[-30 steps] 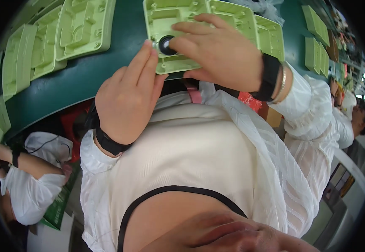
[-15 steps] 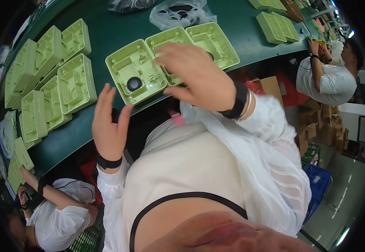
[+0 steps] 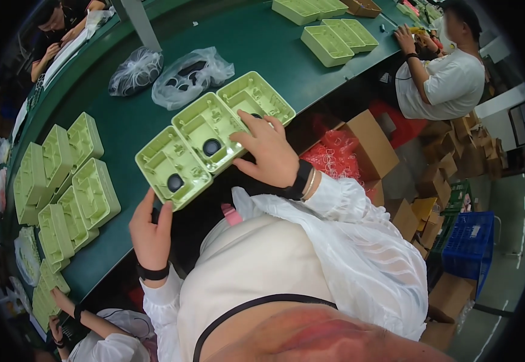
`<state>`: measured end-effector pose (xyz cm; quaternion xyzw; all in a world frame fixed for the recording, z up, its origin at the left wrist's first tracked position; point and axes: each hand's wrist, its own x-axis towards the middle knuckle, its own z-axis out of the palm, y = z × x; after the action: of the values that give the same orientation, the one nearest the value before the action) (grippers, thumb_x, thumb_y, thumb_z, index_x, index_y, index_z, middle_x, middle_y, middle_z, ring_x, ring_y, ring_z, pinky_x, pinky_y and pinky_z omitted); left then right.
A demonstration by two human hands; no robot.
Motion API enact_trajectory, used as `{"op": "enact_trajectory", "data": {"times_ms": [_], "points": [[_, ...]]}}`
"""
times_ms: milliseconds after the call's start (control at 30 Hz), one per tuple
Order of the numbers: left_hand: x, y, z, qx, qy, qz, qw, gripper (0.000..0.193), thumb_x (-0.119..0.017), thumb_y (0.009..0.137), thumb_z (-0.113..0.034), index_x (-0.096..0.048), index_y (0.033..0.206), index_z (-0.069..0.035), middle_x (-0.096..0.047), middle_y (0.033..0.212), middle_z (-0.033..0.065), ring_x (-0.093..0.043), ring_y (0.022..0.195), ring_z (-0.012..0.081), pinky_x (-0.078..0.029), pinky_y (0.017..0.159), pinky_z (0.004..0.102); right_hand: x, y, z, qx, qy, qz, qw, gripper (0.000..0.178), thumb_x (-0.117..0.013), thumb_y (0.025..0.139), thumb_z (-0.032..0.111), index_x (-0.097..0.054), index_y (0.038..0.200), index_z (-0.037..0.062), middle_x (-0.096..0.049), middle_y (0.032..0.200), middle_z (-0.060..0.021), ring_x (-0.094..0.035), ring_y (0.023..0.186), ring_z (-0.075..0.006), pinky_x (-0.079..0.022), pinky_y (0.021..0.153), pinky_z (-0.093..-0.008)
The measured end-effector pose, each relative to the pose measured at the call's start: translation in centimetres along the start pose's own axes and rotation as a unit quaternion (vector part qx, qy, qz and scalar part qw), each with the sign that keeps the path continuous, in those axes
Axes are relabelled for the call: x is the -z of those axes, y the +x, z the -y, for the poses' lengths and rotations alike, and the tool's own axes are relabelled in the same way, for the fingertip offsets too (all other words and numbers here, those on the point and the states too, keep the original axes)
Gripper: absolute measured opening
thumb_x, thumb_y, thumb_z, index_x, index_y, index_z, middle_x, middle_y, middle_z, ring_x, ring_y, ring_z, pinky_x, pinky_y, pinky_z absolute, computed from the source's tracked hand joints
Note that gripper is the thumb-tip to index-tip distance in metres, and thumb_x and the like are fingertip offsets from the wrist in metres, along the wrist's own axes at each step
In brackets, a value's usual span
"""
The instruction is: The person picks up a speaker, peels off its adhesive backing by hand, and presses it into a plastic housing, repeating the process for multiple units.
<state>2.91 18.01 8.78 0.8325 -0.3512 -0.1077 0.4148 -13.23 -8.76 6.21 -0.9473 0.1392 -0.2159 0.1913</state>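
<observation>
Three light-green plastic housings stand in a row along the near table edge: a left housing (image 3: pixel 156 158), a middle housing (image 3: pixel 197 123) and a right housing (image 3: pixel 253 90). Inside the left one sits a black ring (image 3: pixel 175 182), and another black ring (image 3: pixel 212 146) is in the middle one. A dark round part in the right housing is partly hidden by fingers. My left hand (image 3: pixel 150 234) is at the left housing's near corner, thumb and fingers apart. My right hand (image 3: pixel 268 152) spreads its fingers over the near sides of the middle and right housings.
Several green housings (image 3: pixel 96 193) stand at the left, more (image 3: pixel 329 45) at the far right. Clear plastic bags (image 3: pixel 193 78) of rings lie behind the row. An open carton (image 3: pixel 368 145) with red bagged material is right of the table edge. Co-workers sit nearby.
The view has shifted, showing more of the table's far side and right. My right hand has moved off the middle housing's interior, uncovering its black ring. My left hand has come to the left housing's corner.
</observation>
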Motion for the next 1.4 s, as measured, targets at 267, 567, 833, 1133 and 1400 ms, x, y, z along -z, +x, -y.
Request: {"op": "enact_trajectory", "data": {"times_ms": [267, 567, 833, 1133, 1400], "points": [[-6.9, 5.1, -5.3, -0.142, -0.023, 0.113, 0.983, 0.049, -0.07, 0.096, -0.011, -0.057, 0.141, 0.006, -0.073, 0.122, 0.0155, -0.068, 0.095, 0.0179, -0.052, 0.085, 0.0284, 5.1, -0.1, -10.5, 0.014, -0.026, -0.035, 0.999, 0.053, -0.085, 0.079, 0.049, -0.065, 0.112, 0.013, -0.049, 0.152, -0.0228, -0.047, 0.138, -0.0403, -0.022, 0.12, -0.0564], [-12.8, 12.3, -9.7, 0.084, -0.234, 0.221, 0.943, 0.049, -0.07, 0.098, -0.022, -0.06, 0.139, 0.003, -0.073, 0.111, 0.0044, -0.059, 0.081, 0.0066, -0.05, 0.066, 0.0258, 7.6, 3.1, -21.1, 0.005, -0.041, -0.056, 0.998, 0.054, -0.085, 0.077, 0.052, -0.065, 0.107, 0.0122, -0.051, 0.151, -0.0216, -0.047, 0.14, -0.0399, -0.023, 0.12, -0.056], [-16.3, 14.8, -10.7, 0.097, -0.317, 0.275, 0.903, 0.048, -0.062, 0.101, -0.033, -0.062, 0.143, -0.009, -0.07, 0.116, -0.0007, -0.056, 0.084, 0.0067, -0.048, 0.066, 0.0249, 9.6, 3.5, -25.9, 0.027, -0.078, -0.119, 0.989, 0.053, -0.086, 0.077, 0.047, -0.071, 0.113, 0.0105, -0.056, 0.147, -0.0226, -0.053, 0.131, -0.0405, -0.033, 0.114, -0.0496], [-16.4, 14.3, -11.1, 0.061, -0.398, 0.26, 0.878, 0.038, -0.066, 0.102, -0.033, -0.069, 0.129, -0.007, -0.058, 0.082, -0.0038, -0.053, 0.073, 0.008, -0.052, 0.069, 0.0285, 8.1, 0.3, -16.1, 0.005, 0.008, -0.299, 0.954, 0.013, -0.071, 0.092, 0.003, -0.068, 0.104, -0.0026, -0.065, 0.132, -0.0207, -0.063, 0.116, -0.0337, -0.047, 0.1, -0.0393], [3.6, 1.7, -2.4, -0.017, -0.082, -0.126, 0.988, 0.017, -0.081, 0.088, -0.017, -0.075, 0.091, -0.001, -0.067, 0.082, 0.0042, -0.057, 0.067, 0.0118, -0.044, 0.06, 0.0282, 3.6, 5.0, -2.3, 0.124, 0.184, 0.004, 0.975, 0.015, -0.071, 0.089, 0.0, -0.067, 0.103, -0.0015, -0.067, 0.127, -0.0159, -0.066, 0.097, -0.0238, -0.051, 0.081, -0.0296]]}}
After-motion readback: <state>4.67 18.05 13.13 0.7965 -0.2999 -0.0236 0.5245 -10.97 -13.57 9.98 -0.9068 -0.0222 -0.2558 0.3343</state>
